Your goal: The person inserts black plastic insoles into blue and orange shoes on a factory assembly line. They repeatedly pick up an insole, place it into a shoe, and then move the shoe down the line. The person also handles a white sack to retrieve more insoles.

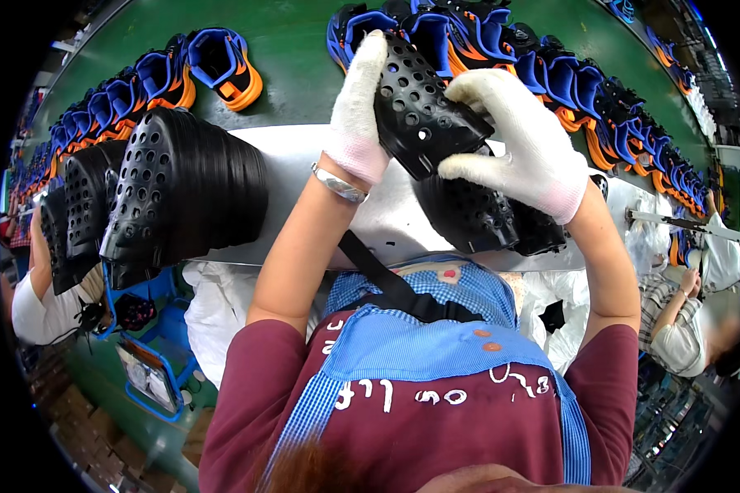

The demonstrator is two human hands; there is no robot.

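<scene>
Left hand (360,115), white-gloved: grasping, laid along the left edge of the held piece, a fingertip at its top; fingers behind it hidden. Right hand (530,140), white-gloved: grasping the same piece at its right end, fingers curled over the far edge, thumb at the near lower edge. Black perforated piece (419,99), one: between the two hands, tilted, raised above the bench, round holes across its face. Whether it is a single layer or several nested, cannot tell. Black perforated pieces in a nested stack (185,185): left of the left hand, on its side, layered edges toward the hand. Similar black pieces, smaller group (469,214): just below the right hand, partly covered by it. Pale bench (374,214): under both hands. Silvery bracelet (339,182): on the left wrist. Green surface (292,86): beyond the hands. Blue, black and orange shoe (224,66), one: beyond and left of the left hand. Shoes of like colours, in rows: left row (123,94) farther left; right row (580,86) beyond the right hand, running rightward.
</scene>
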